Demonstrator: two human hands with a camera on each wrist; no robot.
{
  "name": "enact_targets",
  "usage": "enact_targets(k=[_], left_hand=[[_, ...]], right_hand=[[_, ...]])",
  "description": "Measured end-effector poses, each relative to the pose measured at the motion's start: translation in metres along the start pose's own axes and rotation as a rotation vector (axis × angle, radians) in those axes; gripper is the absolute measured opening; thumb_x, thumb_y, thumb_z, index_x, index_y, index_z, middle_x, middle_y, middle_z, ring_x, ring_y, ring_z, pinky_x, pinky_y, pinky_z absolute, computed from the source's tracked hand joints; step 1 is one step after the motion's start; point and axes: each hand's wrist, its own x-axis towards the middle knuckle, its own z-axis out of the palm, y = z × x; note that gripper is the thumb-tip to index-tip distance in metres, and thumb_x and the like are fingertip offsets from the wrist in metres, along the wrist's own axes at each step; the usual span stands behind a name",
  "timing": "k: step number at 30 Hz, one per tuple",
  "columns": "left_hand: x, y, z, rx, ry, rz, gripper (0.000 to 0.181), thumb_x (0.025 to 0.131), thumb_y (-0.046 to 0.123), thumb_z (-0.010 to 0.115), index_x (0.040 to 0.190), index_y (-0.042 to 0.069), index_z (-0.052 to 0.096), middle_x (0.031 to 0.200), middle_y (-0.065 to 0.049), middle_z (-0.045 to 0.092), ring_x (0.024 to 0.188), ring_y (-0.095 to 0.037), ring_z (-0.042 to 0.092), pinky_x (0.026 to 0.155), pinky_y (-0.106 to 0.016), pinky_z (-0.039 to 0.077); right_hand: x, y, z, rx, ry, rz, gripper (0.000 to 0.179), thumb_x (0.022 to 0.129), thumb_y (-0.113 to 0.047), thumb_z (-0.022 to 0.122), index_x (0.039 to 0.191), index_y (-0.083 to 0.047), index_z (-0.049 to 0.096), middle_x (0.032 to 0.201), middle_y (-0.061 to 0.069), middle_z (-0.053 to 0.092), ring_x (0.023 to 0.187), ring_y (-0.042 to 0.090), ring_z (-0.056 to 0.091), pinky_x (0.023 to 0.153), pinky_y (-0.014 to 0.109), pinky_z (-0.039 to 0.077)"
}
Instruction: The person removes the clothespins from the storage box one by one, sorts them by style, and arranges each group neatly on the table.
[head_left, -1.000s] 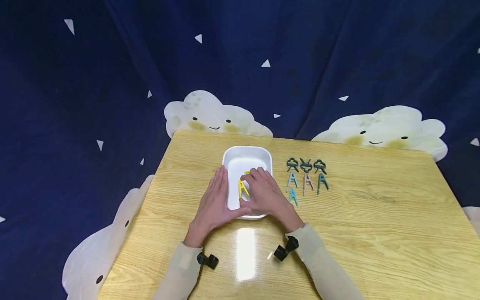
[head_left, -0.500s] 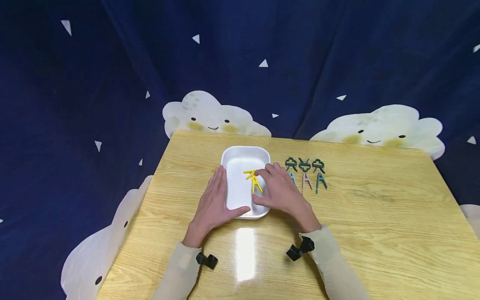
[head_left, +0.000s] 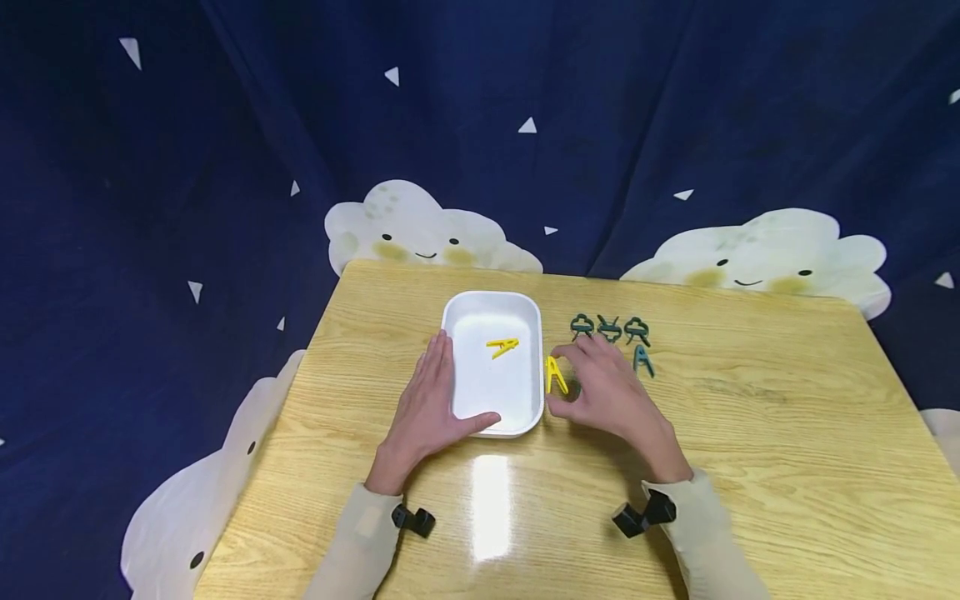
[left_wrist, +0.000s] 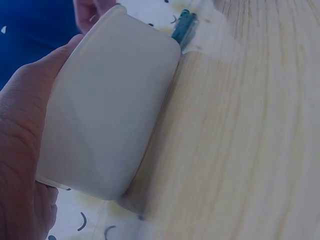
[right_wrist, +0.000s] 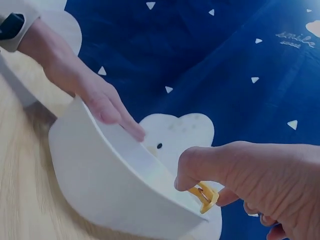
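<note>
A white plastic tray (head_left: 487,396) stands on the table. My left hand (head_left: 431,408) rests along its left side with straight fingers, the thumb lying over the near rim. Between thumb and fingertips, my right hand (head_left: 611,387) pinches a yellow clothespin (head_left: 556,377) just outside the tray's right rim. The right wrist view shows this clothespin (right_wrist: 206,197) at the fingertips, overlapping the rim. Another yellow clothespin (head_left: 503,346) lies inside the tray, towards its back.
Right of the tray, three dark green cloud-shaped clips (head_left: 609,330) lie in a row. A teal clothespin (head_left: 642,361) lies below the rightmost one. The right hand hides other clothespins. A dark blue curtain (head_left: 465,100) with clouds hangs behind the wooden table (head_left: 750,400).
My right hand has moved right, carrying the yellow clothespin from inside the tray past its right rim, and now covers the light blue and pink clothespins. The left hand stays in place.
</note>
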Motion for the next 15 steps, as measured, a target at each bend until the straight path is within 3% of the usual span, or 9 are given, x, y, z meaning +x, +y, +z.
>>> enact_targets(k=[2,6,9,13,15], left_hand=[[0.0,0.0,0.0,0.001,0.0,0.003,0.142,0.075,0.091,0.062,0.167,0.002,0.002,0.176,-0.014,0.001,0.162,-0.027,0.004,0.131,-0.042,0.013],[0.0,0.0,-0.001,0.004,0.0,0.003,0.141,0.075,0.089,0.064,0.166,0.001,0.003,0.176,-0.015,0.002,0.162,-0.027,0.003,0.131,-0.041,0.011],[0.0,0.0,-0.001,0.003,-0.007,-0.003,0.141,0.075,0.088,0.065,0.167,0.002,0.002,0.176,-0.012,-0.002,0.162,-0.026,0.002,0.132,-0.04,0.01],[0.0,0.001,-0.001,0.005,-0.006,-0.001,0.141,0.075,0.088,0.065,0.167,0.002,0.003,0.176,-0.014,0.0,0.162,-0.026,0.002,0.132,-0.041,0.011],[0.0,0.001,-0.001,0.003,-0.004,0.0,0.141,0.075,0.089,0.065,0.167,0.002,0.003,0.176,-0.016,0.003,0.162,-0.026,0.003,0.131,-0.042,0.012]], right_hand=[[-0.005,0.006,-0.001,-0.008,-0.001,0.005,0.062,0.073,-0.044,0.082,0.121,-0.006,0.071,0.109,0.01,0.068,0.104,0.032,0.058,0.1,0.054,0.047],[-0.013,0.019,-0.002,-0.033,-0.007,0.021,0.061,0.075,-0.045,0.081,0.122,-0.007,0.071,0.108,0.011,0.068,0.105,0.033,0.057,0.094,0.054,0.048],[-0.019,0.027,-0.004,-0.027,-0.016,0.044,0.06,0.075,-0.043,0.081,0.122,-0.007,0.07,0.114,0.013,0.069,0.11,0.035,0.058,0.097,0.056,0.047],[-0.025,0.035,-0.006,-0.023,-0.024,0.063,0.063,0.074,-0.042,0.084,0.124,-0.006,0.07,0.113,0.015,0.068,0.107,0.035,0.057,0.098,0.053,0.046],[-0.029,0.039,-0.006,-0.03,-0.019,0.065,0.063,0.073,-0.041,0.085,0.122,-0.005,0.071,0.107,0.014,0.067,0.1,0.032,0.055,0.093,0.049,0.046]])
